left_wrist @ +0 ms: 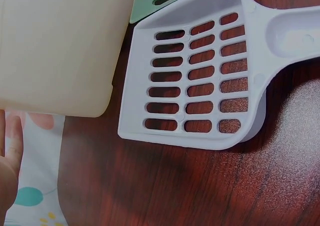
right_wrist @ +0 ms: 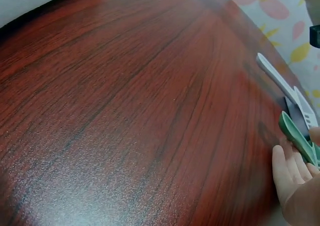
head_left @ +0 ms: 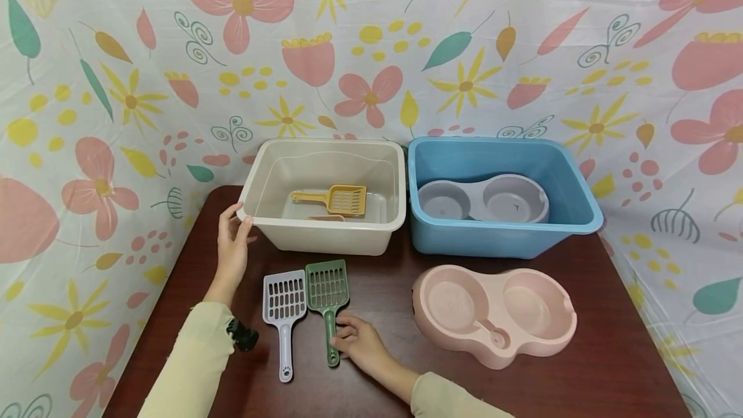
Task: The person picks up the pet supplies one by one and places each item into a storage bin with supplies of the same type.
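While both hands reach over the dark table (head_left: 377,302), the head view shows the green scoop (head_left: 329,307) lying just to the near side of the cream bin (head_left: 325,237) and right beside the pale scoop (head_left: 284,324), their 2 heads all but touching. With so little room between them, lifting or swinging the green scoop could knock or drag its neighbour. The hold is low on the handle, so the wide slotted head might dip or twist if the pinch is loose. A careless push at the cream bin's corner could slide it and jostle the yellow scoop (head_left: 333,199) inside. The left hand (head_left: 233,247) is spread, thumb and fingers against the rim at the near left corner; the right hand (head_left: 362,344) pinches the green handle from the right. Farther right stands the blue bin (head_left: 476,244), with the pink 2-bowl feeder (head_left: 493,302) on its near side. In the left wrist view, the left hand shows only partly at the left edge, its visible fingers fairly straight; contact with the bin cannot be told there. In the right wrist view, the green handle runs between the right hand's partly bent digits at the right edge; whether it is raised is unclear.
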### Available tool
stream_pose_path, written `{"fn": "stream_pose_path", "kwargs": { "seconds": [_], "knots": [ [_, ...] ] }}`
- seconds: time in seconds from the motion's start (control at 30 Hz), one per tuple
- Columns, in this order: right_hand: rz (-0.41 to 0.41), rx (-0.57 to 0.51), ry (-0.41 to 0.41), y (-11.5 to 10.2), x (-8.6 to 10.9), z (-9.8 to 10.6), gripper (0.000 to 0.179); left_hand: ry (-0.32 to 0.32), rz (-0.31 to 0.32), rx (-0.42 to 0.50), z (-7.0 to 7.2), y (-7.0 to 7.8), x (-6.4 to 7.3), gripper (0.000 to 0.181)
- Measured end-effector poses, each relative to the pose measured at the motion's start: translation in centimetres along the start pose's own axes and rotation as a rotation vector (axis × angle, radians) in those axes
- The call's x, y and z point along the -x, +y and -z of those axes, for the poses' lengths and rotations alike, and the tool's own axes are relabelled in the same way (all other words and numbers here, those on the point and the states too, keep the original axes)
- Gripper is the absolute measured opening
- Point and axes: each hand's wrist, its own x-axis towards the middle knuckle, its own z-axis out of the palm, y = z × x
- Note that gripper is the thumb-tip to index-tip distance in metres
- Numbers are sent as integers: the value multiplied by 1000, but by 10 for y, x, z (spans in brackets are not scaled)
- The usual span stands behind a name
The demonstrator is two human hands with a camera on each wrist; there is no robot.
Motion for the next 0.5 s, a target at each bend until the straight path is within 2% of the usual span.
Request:
{"fn": "stream_pose_path", "kwargs": {
  "seconds": [0.23,0.5],
  "knots": [
    [-39,-29,-18,-3,1,0,53,6,-2,-2,0,-1,0,43],
    [-15,-45,-20,-5,2,0,58,0,-3,6,-1,2,1,43]
  ]
}}
